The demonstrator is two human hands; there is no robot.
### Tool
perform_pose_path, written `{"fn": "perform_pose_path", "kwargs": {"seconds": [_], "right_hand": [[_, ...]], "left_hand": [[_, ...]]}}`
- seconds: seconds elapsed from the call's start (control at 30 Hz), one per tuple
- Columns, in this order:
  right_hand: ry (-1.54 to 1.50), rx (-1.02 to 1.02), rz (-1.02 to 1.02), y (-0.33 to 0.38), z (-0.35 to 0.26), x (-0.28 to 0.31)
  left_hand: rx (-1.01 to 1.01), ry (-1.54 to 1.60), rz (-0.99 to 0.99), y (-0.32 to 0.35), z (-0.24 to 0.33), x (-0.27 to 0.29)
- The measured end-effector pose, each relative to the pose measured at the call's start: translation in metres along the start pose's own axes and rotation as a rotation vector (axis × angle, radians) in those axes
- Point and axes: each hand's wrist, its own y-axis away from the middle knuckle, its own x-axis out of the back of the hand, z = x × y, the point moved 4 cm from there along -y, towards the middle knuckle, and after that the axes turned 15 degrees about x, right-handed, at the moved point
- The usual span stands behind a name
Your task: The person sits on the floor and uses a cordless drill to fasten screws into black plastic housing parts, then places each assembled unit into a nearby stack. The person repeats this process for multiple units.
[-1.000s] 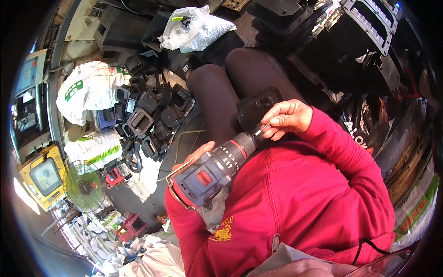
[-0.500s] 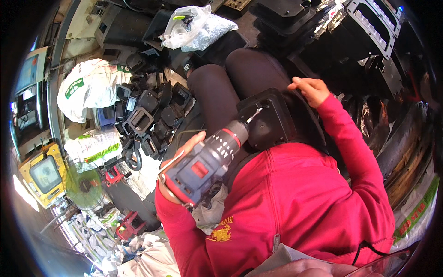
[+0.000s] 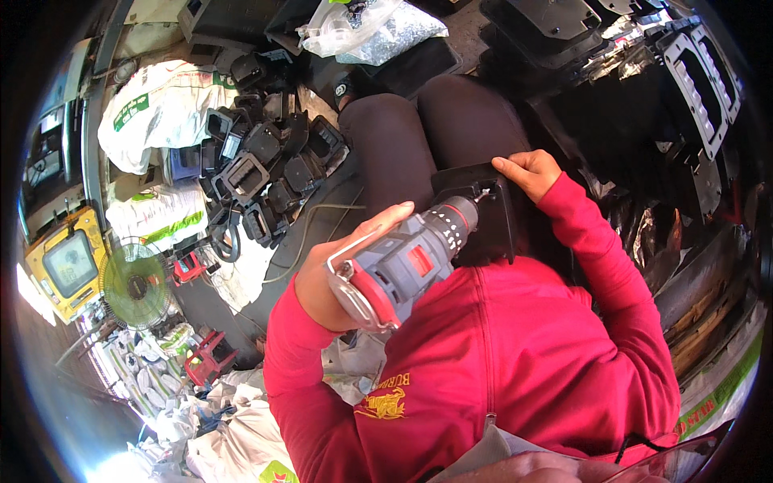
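Observation:
My left hand [image 3: 318, 278] is wrapped round a grey and red cordless drill [image 3: 407, 262] and points it to the upper right. On my lap lies a black plastic cover [image 3: 493, 237] with a raised rim, tilted against my thighs. The drill's tip meets the cover near its far right corner; whether a screw is there is too small to tell. At that same corner my right hand [image 3: 533, 173] grips the cover's edge, thumb toward the drill tip and the other fingers mostly hidden.
Many black plastic frames [image 3: 245, 177] are heaped on the left beside a white sack [image 3: 165, 113]. A clear bag of small metal pieces [image 3: 398, 36] rests beyond my knees. Stacked black covers [image 3: 547, 32] and metal brackets [image 3: 696, 88] stand right. A fan [image 3: 134, 286] is far left.
My left hand has brought the drill right and up onto the cover's corner. My right hand has come down to the cover and taken hold of its edge. The whole view has shifted slightly.

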Motion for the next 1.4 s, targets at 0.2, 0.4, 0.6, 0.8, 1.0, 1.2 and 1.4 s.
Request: {"fn": "perform_pose_path", "kwargs": {"seconds": [0.2, 0.4, 0.6, 0.8, 1.0, 1.2, 1.4], "right_hand": [[-0.032, 0.049, -0.001, -0.002, 0.003, 0.001], [-0.007, 0.064, -0.027, -0.003, 0.000, 0.003], [0.025, 0.084, -0.021, 0.000, -0.001, 0.001], [0.110, 0.095, -0.036, 0.005, -0.006, 0.000], [0.032, 0.120, -0.028, 0.005, -0.005, -0.005], [-0.043, 0.093, -0.040, 0.004, 0.003, -0.008], [0.002, 0.099, -0.078, -0.006, 0.003, -0.006]], "left_hand": [[-0.007, 0.082, -0.079, -0.013, 0.006, 0.002], [-0.050, 0.018, -0.067, -0.019, 0.010, 0.003], [0.007, 0.034, -0.106, -0.022, 0.020, 0.002], [0.051, -0.062, -0.090, -0.017, 0.040, 0.006], [0.061, -0.177, -0.044, -0.021, 0.053, 0.004], [0.045, -0.141, -0.033, -0.027, 0.043, -0.006], [0.181, -0.063, -0.210, -0.042, 0.022, -0.023]]}}
